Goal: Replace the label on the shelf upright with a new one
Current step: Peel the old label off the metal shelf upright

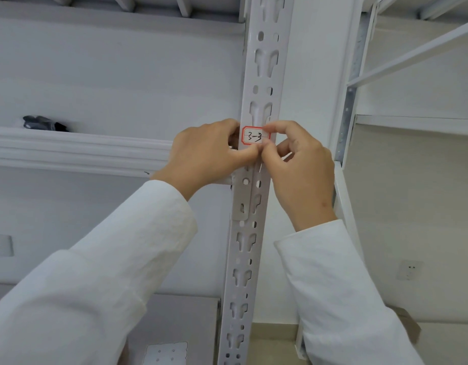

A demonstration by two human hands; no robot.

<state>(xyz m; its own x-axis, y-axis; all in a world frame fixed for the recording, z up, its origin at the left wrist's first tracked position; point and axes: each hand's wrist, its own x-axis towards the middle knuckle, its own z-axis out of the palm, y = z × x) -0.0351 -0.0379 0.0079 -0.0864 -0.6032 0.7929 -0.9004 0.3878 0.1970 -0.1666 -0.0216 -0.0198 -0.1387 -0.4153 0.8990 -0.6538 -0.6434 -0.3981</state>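
Note:
A white perforated shelf upright (264,64) runs from top to bottom through the middle of the view. On it sits a small white label (255,135) with a red border and "3-3" handwritten in black. My left hand (206,156) reaches in from the left, its fingers at the label's left edge and its thumb under the lower edge. From the right, my right hand (301,164) pinches the label's right side between forefinger above and thumb below. Both thumbs meet under the label. Whether the label is stuck flat or partly lifted, I cannot tell.
A white shelf beam (69,151) joins the upright from the left, with a dark object (42,123) lying on the shelf behind it. More white racking (411,59) stands at the right. A wall socket (409,268) shows lower right. A grey box (175,330) lies below.

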